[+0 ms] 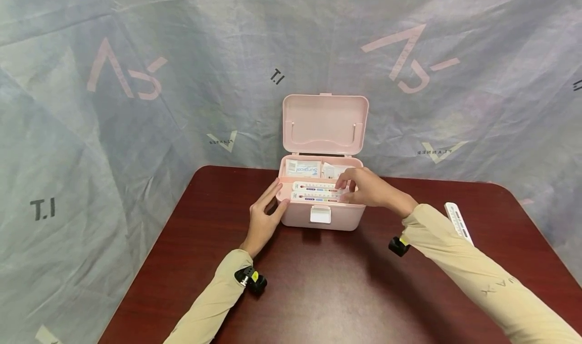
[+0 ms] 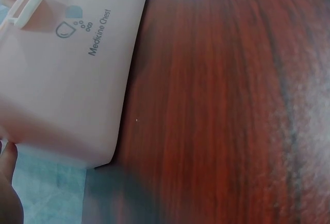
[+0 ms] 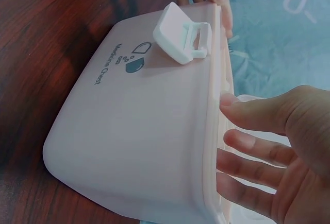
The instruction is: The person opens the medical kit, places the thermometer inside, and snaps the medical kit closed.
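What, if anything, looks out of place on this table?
A white thermometer strip lies apart on the table, partly hidden by the right sleeve. It looks stray because two similar strips lie together in the pink box. I see no spill or damage.

Dark red table [image 1: 313,288] before a grey sheet [image 1: 218,46]
The sheet hangs creased, with pink and black marks; the table, wood-grained, has rounded far corners and a pale glare.

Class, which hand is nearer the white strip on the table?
Right. The right hand is at the box, left of the white strip; the left hand is farther left.
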A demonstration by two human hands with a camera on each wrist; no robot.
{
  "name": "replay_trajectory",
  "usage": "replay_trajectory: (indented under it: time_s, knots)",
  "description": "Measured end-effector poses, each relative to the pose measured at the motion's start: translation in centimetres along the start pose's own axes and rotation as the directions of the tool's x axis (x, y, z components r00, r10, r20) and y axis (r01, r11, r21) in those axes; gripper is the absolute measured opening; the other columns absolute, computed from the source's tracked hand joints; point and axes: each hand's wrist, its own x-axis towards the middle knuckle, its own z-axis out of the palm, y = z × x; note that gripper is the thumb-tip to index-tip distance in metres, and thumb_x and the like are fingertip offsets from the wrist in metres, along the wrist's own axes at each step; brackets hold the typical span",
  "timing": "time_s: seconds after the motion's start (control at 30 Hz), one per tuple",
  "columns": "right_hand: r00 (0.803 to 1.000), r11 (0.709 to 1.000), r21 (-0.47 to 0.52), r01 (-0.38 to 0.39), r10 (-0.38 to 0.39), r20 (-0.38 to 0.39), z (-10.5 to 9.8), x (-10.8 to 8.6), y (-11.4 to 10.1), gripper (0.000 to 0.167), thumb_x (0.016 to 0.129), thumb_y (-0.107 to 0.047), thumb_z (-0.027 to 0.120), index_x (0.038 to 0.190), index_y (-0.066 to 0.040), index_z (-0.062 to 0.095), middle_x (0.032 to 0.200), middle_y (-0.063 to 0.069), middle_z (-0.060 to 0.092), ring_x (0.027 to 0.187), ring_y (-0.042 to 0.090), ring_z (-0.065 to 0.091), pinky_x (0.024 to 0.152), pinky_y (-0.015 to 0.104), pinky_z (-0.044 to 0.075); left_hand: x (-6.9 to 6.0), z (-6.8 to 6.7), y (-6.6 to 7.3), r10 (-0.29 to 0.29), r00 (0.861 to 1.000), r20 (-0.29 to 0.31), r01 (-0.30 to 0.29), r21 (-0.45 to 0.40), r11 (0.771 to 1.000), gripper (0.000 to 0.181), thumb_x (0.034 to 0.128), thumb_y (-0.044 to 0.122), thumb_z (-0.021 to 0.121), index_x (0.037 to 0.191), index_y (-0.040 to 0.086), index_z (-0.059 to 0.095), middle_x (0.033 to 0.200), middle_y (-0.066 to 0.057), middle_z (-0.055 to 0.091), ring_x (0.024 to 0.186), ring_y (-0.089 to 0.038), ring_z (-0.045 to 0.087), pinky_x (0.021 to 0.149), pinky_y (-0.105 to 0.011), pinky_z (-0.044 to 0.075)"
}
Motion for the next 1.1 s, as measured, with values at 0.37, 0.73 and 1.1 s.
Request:
replay_trajectory:
  time_s: [0.37,0.73,1.1]
  knots:
    - [0.998,1.000,-0.026,-0.010,0.008,-0.067,-0.1,-1.2,-0.1,0.019,0.075,-0.001,0.076,0.093,-0.002,0.070,0.083,0.006,0.064,0.069,0.016,0.061,0.061,0.031,0.050,-0.1,0.0,-0.3,0.009,1.000,0.010,-0.009,-0.005,1.000,0.044,0.0855,0.000,0.068,0.125,-0.011,0.055,0.136,-0.026,0.048,0.122,-0.037,0.049,0.090,-0.052,0.046]
    - [0.988,0.999,-0.034,-0.026,0.020,-0.151,-0.8,-2.6,0.4,0.018,0.076,-0.002,0.076,0.093,-0.002,0.069,0.081,0.008,0.065,0.067,0.018,0.058,0.058,0.029,0.048,-0.1,0.0,-0.1,0.003,1.000,0.000,-0.003,0.006,1.000,0.043,0.0854,0.000,0.068,0.126,-0.011,0.055,0.135,-0.026,0.048,0.122,-0.038,0.049,0.090,-0.051,0.046]
    - [0.976,1.000,-0.018,-0.023,0.019,-0.219,-1.1,-3.9,1.0,0.018,0.076,0.000,0.076,0.092,-0.004,0.068,0.081,0.010,0.062,0.067,0.017,0.059,0.060,0.032,0.050,-0.1,0.1,-0.2,-0.001,1.000,-0.003,0.001,0.008,1.000,0.043,0.0849,-0.002,0.067,0.124,-0.012,0.055,0.135,-0.027,0.048,0.122,-0.039,0.048,0.090,-0.052,0.046]
